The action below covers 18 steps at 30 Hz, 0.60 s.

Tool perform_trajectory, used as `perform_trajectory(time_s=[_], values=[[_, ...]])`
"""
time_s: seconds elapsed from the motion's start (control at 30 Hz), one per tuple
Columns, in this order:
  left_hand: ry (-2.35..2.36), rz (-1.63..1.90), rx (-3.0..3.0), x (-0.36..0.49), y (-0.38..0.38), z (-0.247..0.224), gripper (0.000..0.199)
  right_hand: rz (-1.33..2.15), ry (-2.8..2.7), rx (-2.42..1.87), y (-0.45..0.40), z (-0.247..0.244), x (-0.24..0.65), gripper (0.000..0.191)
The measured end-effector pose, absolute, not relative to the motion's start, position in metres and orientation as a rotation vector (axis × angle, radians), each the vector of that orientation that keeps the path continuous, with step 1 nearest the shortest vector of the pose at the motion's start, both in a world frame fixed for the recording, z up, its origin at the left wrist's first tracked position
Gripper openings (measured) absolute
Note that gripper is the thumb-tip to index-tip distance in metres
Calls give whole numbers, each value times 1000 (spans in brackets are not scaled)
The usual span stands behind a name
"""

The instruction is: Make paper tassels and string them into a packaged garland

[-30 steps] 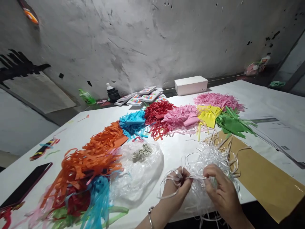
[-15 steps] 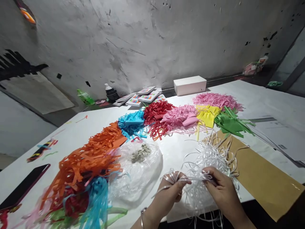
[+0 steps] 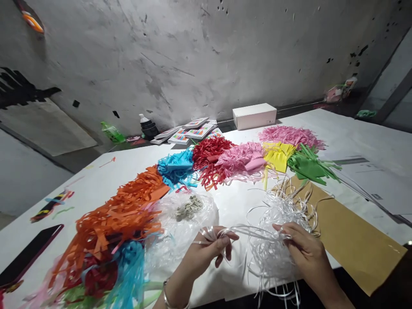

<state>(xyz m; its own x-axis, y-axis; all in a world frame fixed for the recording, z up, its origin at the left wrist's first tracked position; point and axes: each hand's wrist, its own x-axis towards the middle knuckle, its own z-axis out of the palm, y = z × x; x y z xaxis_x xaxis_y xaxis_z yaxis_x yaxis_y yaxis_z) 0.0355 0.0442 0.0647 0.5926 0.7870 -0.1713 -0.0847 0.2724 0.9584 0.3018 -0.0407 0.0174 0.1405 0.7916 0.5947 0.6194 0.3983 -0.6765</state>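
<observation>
White ribbon strands (image 3: pixel 254 231) stretch between my two hands. My left hand (image 3: pixel 214 246), with a bangle at the wrist, has the strands looped round its curled fingers, beside the clear plastic bag (image 3: pixel 180 244). My right hand (image 3: pixel 301 244) pinches the ribbon at the near side of a tangled white ribbon pile (image 3: pixel 273 253), which partly hangs over the table's front edge. Under the pile's right side lies a brown envelope (image 3: pixel 350 231).
Fringed paper bundles arc across the white table: orange (image 3: pixel 128 201), blue (image 3: pixel 177 165), red (image 3: pixel 210 154), pink (image 3: pixel 244 159), yellow (image 3: pixel 279 156) and green (image 3: pixel 309 167). A phone (image 3: pixel 30 255) lies left. A white box (image 3: pixel 254 116) stands behind.
My left hand has moved left, away from my right hand, and the strands between them are longer. My right hand stays near the pile. The view has shifted slightly.
</observation>
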Motion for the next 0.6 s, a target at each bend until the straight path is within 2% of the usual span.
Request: perform_trajectory(time_s=[0.13,0.33,0.5,0.6], values=[[821,528,1443,15,46,69,41,89,-1497,-1338,-43,17,321,33],[1094,681,1823,8,44,79,19,-65,-1417,-1422,-39,18,339,29],[1025,1033,1285,6,47,80,36,-126,-1534,-1359,-38,19,342,33],[969,1177,1021,3,48,78,38,-142,-1557,-1331,-38,23,342,37]])
